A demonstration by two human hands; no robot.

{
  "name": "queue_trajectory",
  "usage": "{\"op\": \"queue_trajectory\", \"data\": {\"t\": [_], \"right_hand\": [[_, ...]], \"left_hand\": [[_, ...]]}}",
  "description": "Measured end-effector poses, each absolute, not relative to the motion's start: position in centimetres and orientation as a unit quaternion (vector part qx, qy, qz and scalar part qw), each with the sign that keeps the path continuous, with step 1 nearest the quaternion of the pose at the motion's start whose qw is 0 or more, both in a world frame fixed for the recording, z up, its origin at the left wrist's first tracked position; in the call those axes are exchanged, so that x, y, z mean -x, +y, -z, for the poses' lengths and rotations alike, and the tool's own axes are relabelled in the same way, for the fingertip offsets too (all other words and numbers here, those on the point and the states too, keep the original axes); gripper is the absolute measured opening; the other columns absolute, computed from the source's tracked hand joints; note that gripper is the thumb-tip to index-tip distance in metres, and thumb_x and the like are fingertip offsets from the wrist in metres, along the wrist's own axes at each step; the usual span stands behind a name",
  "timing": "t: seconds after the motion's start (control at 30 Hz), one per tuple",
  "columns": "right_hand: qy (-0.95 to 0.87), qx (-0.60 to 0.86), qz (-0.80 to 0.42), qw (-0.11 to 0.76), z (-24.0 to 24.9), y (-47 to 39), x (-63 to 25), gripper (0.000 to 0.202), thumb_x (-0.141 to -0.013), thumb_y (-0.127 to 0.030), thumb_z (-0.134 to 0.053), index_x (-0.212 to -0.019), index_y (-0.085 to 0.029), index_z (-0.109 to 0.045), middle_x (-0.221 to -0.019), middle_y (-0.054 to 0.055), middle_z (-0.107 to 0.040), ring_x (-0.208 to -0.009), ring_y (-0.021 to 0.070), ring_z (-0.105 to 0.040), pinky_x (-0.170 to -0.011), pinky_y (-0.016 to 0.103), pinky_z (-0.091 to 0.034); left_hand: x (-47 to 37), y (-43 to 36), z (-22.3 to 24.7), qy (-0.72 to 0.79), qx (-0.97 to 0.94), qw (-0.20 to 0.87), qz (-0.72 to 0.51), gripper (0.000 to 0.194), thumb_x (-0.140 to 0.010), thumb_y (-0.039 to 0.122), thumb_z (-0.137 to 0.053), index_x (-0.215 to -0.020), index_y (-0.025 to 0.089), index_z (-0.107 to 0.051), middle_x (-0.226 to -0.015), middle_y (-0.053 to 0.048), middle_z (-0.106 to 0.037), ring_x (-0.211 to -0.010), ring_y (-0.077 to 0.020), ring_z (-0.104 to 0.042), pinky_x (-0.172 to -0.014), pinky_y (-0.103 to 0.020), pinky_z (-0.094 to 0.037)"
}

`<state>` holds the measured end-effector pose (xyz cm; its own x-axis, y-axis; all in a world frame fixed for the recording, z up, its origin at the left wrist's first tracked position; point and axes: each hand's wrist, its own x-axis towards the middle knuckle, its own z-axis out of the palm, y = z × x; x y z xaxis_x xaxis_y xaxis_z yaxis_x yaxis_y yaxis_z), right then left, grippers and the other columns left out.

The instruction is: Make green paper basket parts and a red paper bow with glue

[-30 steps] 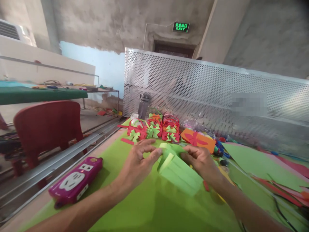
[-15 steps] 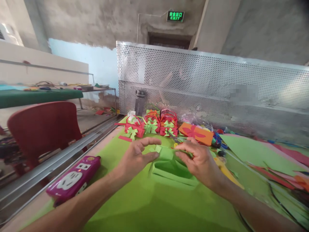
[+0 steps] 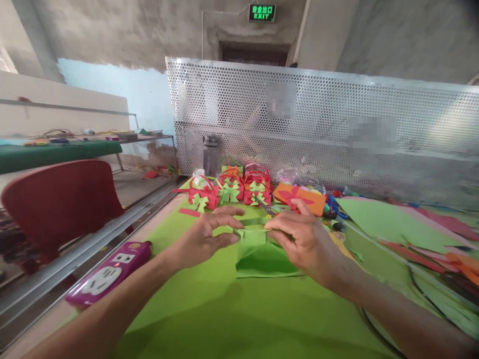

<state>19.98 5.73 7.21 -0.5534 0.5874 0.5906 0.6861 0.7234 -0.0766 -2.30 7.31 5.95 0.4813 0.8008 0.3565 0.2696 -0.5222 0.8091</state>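
A folded green paper box [image 3: 269, 262] with an open side facing me sits over the green sheet in front of me. Its paler top flap [image 3: 252, 237] stands up between my two hands. My right hand [image 3: 305, 244] pinches the flap's right end between thumb and fingers. At the left end, my left hand [image 3: 204, 239] is curled, with the thumb tip against the flap's corner and the other fingers arched above. Behind the flap a thin green strip [image 3: 256, 221] runs between the hands. Scissors [image 3: 264, 202], partly hidden, lie just beyond.
Small red and green paper baskets with bows [image 3: 204, 197] stand at the back, beside an orange paper piece [image 3: 299, 198] and a grey bottle [image 3: 210, 154]. A purple power strip [image 3: 110, 274] lies left. Paper sheets [image 3: 389, 219] cover the right. A perforated metal panel [image 3: 318, 109] closes the back.
The paper box has tilted, so its front opening shows less depth and its lower edge sits higher. Both hands stay at the flap. The whole view has shifted slightly.
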Motion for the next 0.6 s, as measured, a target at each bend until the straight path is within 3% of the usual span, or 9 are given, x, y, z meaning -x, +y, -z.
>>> {"op": "queue_trajectory", "data": {"t": [0.23, 0.33, 0.4, 0.5, 0.6], "right_hand": [[-0.877, 0.355, 0.064, 0.317, -7.3, 5.7, -19.9, 0.013, -0.084, -0.019, -0.054, -0.077, -0.02, -0.064, -0.068, 0.001, -0.066, -0.063, 0.0137, -0.057, -0.087, 0.039, -0.037], [-0.86, 0.362, -0.003, 0.359, -8.1, 6.0, -20.5, 0.015, -0.084, -0.031, -0.057, -0.089, -0.02, -0.065, -0.086, 0.004, -0.07, -0.079, 0.0175, -0.062, -0.091, 0.04, -0.036], [-0.832, 0.368, -0.051, 0.413, -8.8, 6.3, -21.4, 0.025, -0.084, -0.039, -0.055, -0.099, -0.02, -0.063, -0.1, 0.006, -0.068, -0.093, 0.02, -0.061, -0.088, 0.036, -0.04], [-0.781, 0.395, -0.072, 0.478, -10.0, 7.2, -22.9, 0.029, -0.086, -0.042, -0.05, -0.096, -0.018, -0.063, -0.095, 0.005, -0.069, -0.09, 0.0183, -0.062, -0.079, 0.029, -0.046], [-0.782, 0.471, -0.027, 0.407, -10.4, 8.4, -24.5, 0.029, -0.088, -0.04, -0.048, -0.098, -0.016, -0.061, -0.092, 0.005, -0.069, -0.084, 0.0158, -0.064, -0.074, 0.026, -0.047]], "left_hand": [[2.0, 7.2, -5.8, 0.332, -0.754, 0.427, -0.372, 0.018, -0.08, 0.033, -0.057, -0.073, 0.024, -0.071, -0.118, -0.005, -0.062, -0.109, -0.0243, -0.056, -0.092, -0.04, -0.042], [1.9, 7.3, -5.4, 0.355, -0.716, 0.461, -0.387, 0.021, -0.079, 0.036, -0.06, -0.066, 0.022, -0.069, -0.108, -0.005, -0.066, -0.107, -0.0246, -0.056, -0.089, -0.038, -0.043], [1.9, 7.5, -5.0, 0.4, -0.655, 0.478, -0.426, 0.022, -0.078, 0.038, -0.06, -0.068, 0.02, -0.068, -0.096, -0.004, -0.068, -0.094, -0.0226, -0.059, -0.081, -0.036, -0.045], [1.8, 7.8, -4.6, 0.437, -0.532, 0.556, -0.465, 0.017, -0.077, 0.035, -0.063, -0.071, 0.019, -0.062, -0.073, 0.001, -0.062, -0.071, -0.0133, -0.055, -0.072, -0.029, -0.045], [1.6, 7.9, -4.6, 0.415, -0.433, 0.634, -0.489, 0.014, -0.079, 0.029, -0.063, -0.071, 0.018, -0.057, -0.076, 0.002, -0.062, -0.072, -0.0124, -0.055, -0.07, -0.029, -0.046]]}}
